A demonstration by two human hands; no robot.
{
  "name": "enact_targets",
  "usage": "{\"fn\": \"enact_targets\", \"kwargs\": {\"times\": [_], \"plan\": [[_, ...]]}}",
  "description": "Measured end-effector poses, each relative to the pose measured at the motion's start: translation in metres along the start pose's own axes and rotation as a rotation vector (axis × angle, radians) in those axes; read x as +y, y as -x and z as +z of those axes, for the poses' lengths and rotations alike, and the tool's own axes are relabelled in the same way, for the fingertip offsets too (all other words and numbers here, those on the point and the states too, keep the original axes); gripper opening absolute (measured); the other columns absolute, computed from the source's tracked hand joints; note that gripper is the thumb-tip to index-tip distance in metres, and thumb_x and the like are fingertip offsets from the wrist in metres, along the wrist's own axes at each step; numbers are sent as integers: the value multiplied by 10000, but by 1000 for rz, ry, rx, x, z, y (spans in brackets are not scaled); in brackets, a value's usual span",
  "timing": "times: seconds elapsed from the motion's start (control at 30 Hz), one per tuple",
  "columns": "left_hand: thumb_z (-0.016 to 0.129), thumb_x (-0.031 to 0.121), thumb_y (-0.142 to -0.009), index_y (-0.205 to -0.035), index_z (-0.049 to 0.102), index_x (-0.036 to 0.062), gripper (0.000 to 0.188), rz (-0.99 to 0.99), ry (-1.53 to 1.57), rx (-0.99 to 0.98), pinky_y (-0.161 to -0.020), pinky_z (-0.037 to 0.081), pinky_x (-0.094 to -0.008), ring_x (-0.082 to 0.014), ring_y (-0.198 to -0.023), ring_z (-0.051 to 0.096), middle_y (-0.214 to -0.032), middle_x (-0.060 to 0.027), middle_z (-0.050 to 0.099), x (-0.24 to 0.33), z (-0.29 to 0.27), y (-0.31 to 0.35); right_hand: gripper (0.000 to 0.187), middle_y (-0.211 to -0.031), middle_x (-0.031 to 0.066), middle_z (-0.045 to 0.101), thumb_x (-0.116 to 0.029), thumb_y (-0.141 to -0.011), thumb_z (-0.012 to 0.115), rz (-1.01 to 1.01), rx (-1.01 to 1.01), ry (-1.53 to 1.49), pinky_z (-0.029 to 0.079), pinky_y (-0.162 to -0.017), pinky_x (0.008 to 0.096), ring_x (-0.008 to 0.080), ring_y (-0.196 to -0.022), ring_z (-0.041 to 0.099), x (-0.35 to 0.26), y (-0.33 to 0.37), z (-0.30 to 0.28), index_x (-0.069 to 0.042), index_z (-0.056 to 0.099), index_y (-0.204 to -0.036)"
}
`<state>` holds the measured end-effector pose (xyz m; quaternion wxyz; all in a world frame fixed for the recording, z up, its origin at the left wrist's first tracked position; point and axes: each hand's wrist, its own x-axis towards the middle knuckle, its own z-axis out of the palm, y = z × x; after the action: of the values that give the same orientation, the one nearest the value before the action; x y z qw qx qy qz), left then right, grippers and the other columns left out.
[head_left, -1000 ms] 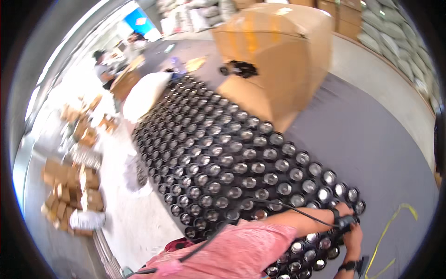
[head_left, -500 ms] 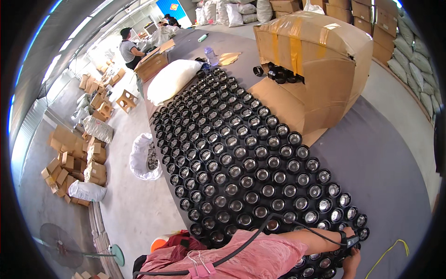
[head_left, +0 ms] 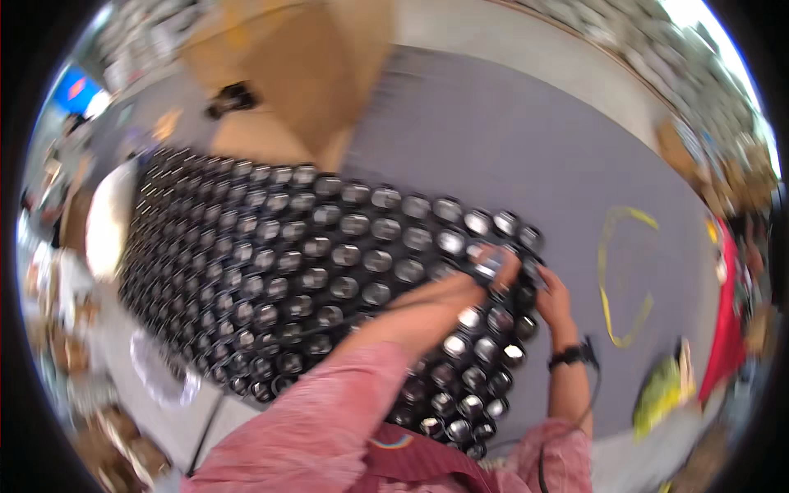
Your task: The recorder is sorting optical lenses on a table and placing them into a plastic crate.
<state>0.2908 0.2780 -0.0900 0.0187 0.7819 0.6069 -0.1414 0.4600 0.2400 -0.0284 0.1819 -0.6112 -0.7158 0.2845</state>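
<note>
Many black round caps [head_left: 378, 260] with shiny silver centres stand in close rows on the grey table. My left hand [head_left: 498, 267] reaches across them to the right end of the rows, its palm down over the caps; its fingers are smeared by motion. Just to its right, at the outer edge of the rows, my right hand [head_left: 554, 297] has its fingers bent round a dark piece that looks like one of the caps. Blur hides the exact grip.
A large cardboard box [head_left: 304, 74] stands at the far left, with black pieces [head_left: 233, 99] at its opening. A white sack [head_left: 111, 220] lies at the table's left end. A yellow strap [head_left: 604, 271] curves on the grey tabletop [head_left: 485, 131] to the right.
My view has swung to the right and down, so the rows and box appear further left. Both forearms now show, and both hands remain at the right end of the rows.
</note>
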Motion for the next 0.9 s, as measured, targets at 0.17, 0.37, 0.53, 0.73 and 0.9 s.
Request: {"fn": "enact_targets", "kwargs": {"times": [0.17, 0.37, 0.53, 0.73, 0.9], "plan": [[596, 93, -842, -1094, 681, 130, 268, 416, 731, 314, -697, 567, -425, -296, -850, 690, -1011, -79, 665, -48, -58, 63, 495, -1211, 138, 660, 45, -738, 507, 59, 172, 59, 497, -971, 383, 320, -1130, 623, 0, 64, -38, -82, 668, -1189], [633, 122, -852, -1059, 674, 119, 211, 631, 536, 221, -651, 569, -405, -283, -830, 695, -1044, -47, 648, -34, -49, 90, 481, -1274, 76, 637, -25, -774, 531, -9, -7, 241, 542, -886, 404, 297, -1081, 646, -3, 89, -27, -136, 649, -1226], [641, 116, -845, -1088, 649, 80, 245, 544, 401, 108, -672, 574, -412, -297, -843, 695, -1152, -63, 610, -25, -44, 88, 519, -1208, 65, 640, -48, -793, 530, 30, -90, 392, 550, -823, 421, 305, -1008, 657, -10, 83, -19, -157, 592, -1296], [618, 88, -825, -1069, 660, 79, 248, 536, 356, 149, -671, 581, -403, -293, -841, 698, -1225, -65, 606, -18, -30, 87, 471, -1045, 80, 637, -47, -783, 535, 30, -149, 423, 539, -766, 448, 338, -913, 651, -11, 69, -20, -142, 625, -1236], [578, 84, -832, -1073, 669, 79, 259, 562, 323, 133, -672, 583, -393, -281, -817, 704, -1289, -71, 600, -21, -37, 87, 420, -1060, 77, 647, -55, -797, 527, 40, -139, 401, 540, -779, 444, 337, -932, 652, -15, 65, -20, -127, 656, -1190]]}}
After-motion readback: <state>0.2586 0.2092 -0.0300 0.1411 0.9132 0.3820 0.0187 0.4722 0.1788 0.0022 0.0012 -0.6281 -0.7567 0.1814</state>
